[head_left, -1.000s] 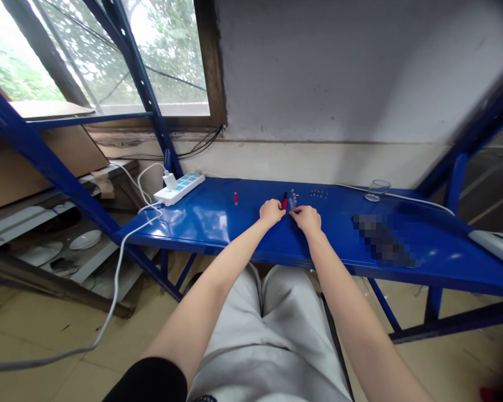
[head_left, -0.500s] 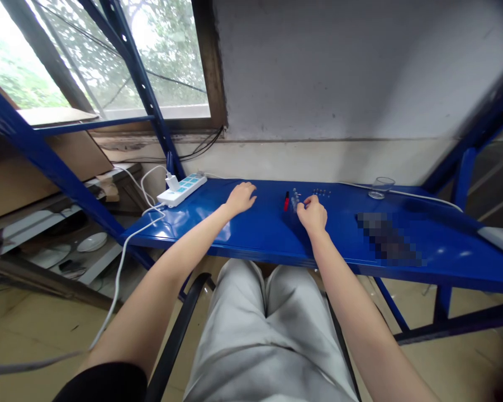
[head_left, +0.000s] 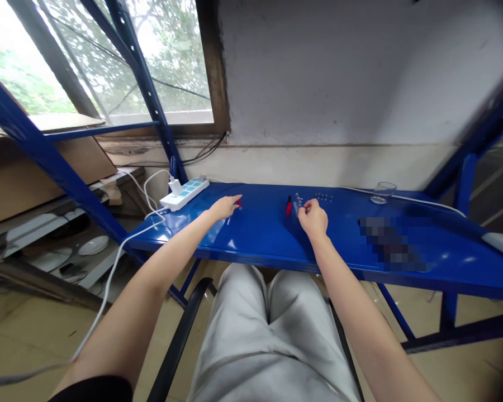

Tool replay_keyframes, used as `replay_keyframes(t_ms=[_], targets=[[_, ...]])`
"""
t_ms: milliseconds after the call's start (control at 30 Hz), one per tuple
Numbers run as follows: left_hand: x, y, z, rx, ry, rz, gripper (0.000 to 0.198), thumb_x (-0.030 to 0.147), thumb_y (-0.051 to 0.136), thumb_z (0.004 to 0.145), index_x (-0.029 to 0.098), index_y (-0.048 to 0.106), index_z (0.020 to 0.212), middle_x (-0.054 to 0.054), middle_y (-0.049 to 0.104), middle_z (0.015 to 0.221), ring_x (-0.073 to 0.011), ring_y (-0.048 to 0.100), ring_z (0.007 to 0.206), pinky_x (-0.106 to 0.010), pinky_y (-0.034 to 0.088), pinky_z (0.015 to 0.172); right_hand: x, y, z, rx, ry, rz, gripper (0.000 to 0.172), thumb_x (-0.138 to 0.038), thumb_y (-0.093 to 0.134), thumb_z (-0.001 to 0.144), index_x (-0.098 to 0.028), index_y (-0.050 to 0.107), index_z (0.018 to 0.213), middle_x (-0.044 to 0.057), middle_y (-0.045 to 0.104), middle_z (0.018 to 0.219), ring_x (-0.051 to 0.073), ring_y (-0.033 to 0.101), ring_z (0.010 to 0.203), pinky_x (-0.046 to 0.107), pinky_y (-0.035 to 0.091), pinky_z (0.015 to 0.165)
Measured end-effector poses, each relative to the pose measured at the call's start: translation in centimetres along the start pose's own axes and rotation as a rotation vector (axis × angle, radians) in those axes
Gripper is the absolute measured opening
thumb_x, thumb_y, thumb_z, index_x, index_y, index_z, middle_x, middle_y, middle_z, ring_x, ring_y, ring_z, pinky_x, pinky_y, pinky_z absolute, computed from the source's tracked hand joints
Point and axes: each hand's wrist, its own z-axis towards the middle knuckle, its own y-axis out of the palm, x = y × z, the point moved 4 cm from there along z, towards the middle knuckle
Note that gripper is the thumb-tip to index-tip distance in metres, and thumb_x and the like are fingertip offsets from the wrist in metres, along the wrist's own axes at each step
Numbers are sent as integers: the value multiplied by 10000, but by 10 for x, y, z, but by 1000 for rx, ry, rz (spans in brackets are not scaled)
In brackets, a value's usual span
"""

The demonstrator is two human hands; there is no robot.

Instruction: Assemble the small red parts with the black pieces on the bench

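Observation:
My left hand (head_left: 223, 207) is over the left part of the blue table, index finger stretched to the right. A small red object (head_left: 239, 204) shows at its fingertips, seemingly between finger and thumb; the hand hides the rest. My right hand (head_left: 315, 219) rests at the middle of the table with fingers pinched together, and anything in them is too small to make out. Just left of those fingertips stands a cluster of small clear pieces (head_left: 297, 205). Beside the cluster lies a red tube-like item with a black end (head_left: 289, 206).
Several tiny pieces (head_left: 324, 197) lie in rows behind my right hand. A clear glass (head_left: 383, 192) stands at the back right, near a blurred dark object (head_left: 392, 243). A white power strip (head_left: 185, 193) with a cable sits at the table's left end.
My left hand has moved left and toward me, and a small red object now shows at its fingertips. My right hand stays nearly in place, still pinched.

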Motion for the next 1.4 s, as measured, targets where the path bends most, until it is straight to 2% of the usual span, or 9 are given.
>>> replay_keyframes(t_ms=[133, 233, 333, 433, 533, 633, 833, 1033, 1400], targets=[[5, 0, 0, 106, -65, -2, 322, 251, 423, 837, 156, 625, 1069, -151, 662, 1008, -290, 605, 981, -374, 437, 854, -1, -2, 0, 34, -13, 26, 106, -241, 451, 733, -200, 503, 816, 32, 585, 643, 190, 528, 609, 277, 320, 574], [10, -5, 2, 255, -122, -187, 234, 212, 480, 806, 153, 659, 944, -137, 686, 901, -271, 631, 910, -358, 453, 818, -3, -5, -2, 115, -55, 67, 110, -243, 451, 734, -199, 502, 821, 18, 567, 617, 182, 519, 585, 277, 329, 566], [19, -11, 4, 447, -235, -660, 210, 208, 485, 816, 128, 632, 943, -121, 693, 864, -206, 660, 789, -307, 483, 733, -10, -6, -6, 195, -219, 157, 129, -234, 424, 758, -193, 497, 857, 7, 550, 609, 165, 515, 570, 276, 363, 580], [41, -7, 5, 524, -244, -1187, 245, 269, 511, 822, 116, 586, 997, -128, 677, 979, -173, 667, 779, -243, 479, 633, -21, -3, -13, 202, -427, 231, 138, -252, 407, 800, -191, 494, 887, 13, 553, 632, 156, 524, 590, 274, 394, 608], [67, 3, 6, 449, -153, -1435, 300, 324, 571, 788, 121, 576, 1009, -141, 656, 1047, -165, 669, 779, -220, 462, 614, -29, 3, -18, 133, -545, 224, 167, -300, 397, 845, -187, 499, 913, 14, 552, 633, 152, 522, 589, 268, 397, 620], [85, 19, 5, 297, -67, -1501, 358, 360, 616, 750, 117, 584, 1011, -147, 663, 1027, -167, 671, 732, -233, 460, 628, -35, 7, -19, 16, -553, 168, 242, -363, 365, 883, -183, 509, 957, 25, 578, 668, 153, 533, 604, 259, 383, 626], [87, 37, -3, 183, -38, -1493, 413, 381, 664, 701, 110, 596, 1004, -139, 672, 992, -182, 673, 731, -246, 444, 642, -40, 15, -19, -217, -502, 4, 357, -408, 260, 922, -195, 545, 947, 64, 637, 777, 182, 575, 687, 253, 339, 607], [94, 43, -6, 92, -25, -1464, 413, 383, 672, 691, 105, 608, 989, -125, 686, 920, -185, 674, 724, -242, 437, 641, -41, 22, -22, -280, -503, -60, 353, -387, 248, 929, -199, 547, 935, 55, 637, 736, 178, 574, 650, 241, 301, 560], [91, 44, -7, 115, -56, -1458, 384, 355, 658, 711, 109, 603, 1001, -114, 686, 909, -174, 674, 711, -231, 434, 634, -41, 23, -22, -286, -456, 1, 281, -396, 328, 906, -202, 526, 950, 57, 648, 792, 187, 583, 643, 244, 310, 537]])
